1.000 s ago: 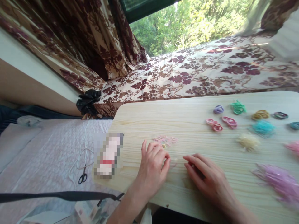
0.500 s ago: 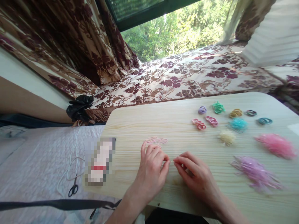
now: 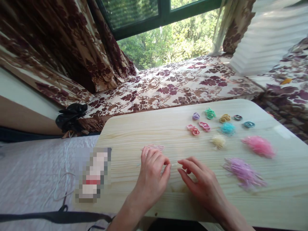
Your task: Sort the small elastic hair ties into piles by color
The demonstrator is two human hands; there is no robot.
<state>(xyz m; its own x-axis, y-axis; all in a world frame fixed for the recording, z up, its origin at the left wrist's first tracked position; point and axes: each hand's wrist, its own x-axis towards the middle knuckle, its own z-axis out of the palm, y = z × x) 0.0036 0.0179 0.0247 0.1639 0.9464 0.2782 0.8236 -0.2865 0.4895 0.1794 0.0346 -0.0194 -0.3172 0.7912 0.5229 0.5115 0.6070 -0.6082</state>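
Pale wood table [image 3: 134, 134] | left hand [image 3: 152, 173] and right hand [image 3: 202, 184] rest near its front edge, curled fingertips almost meeting, grip unclear | pink band heap [image 3: 154, 148] lies just beyond the left hand

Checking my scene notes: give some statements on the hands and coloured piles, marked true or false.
The left hand and right hand nearly meet fingertips over the wooden table. True.
The purple pile lies left of the left hand. False: it lies right of the right hand.
A pale pink cluster sits just beyond the left hand. True.
The green bands lie at the table's near edge. False: they lie far, toward the window.
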